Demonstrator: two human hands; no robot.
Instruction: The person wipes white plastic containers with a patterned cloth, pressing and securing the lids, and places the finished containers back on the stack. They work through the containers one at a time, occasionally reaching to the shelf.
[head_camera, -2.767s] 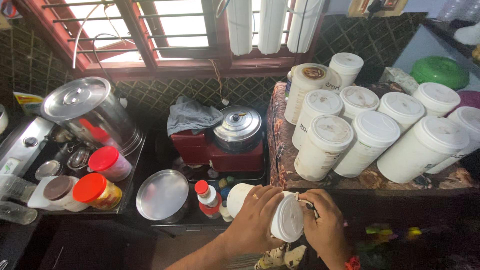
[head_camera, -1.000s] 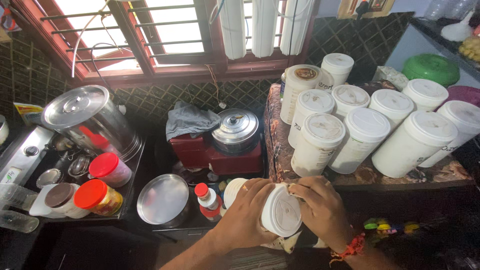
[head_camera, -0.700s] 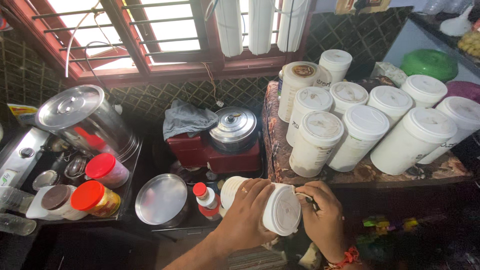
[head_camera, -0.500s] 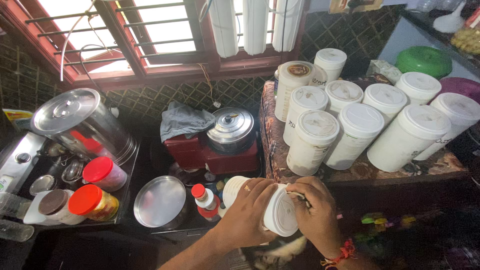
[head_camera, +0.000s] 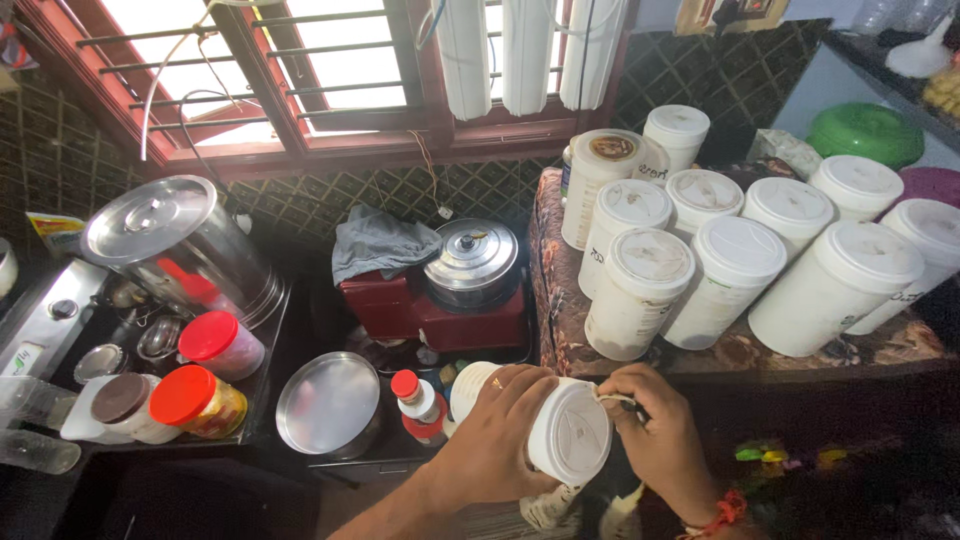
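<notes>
I am gripping the white lidded jar in my left hand while my right hand is pinching a strip at its lid rim, seemingly peeling a seal, needing a steady pull.

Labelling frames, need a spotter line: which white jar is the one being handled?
Below the shelf crowded with upright white jars, at the frame's bottom centre. The white jar lies tilted sideways between left hand and right hand, the only one off the shelf, lid facing the camera.
</notes>
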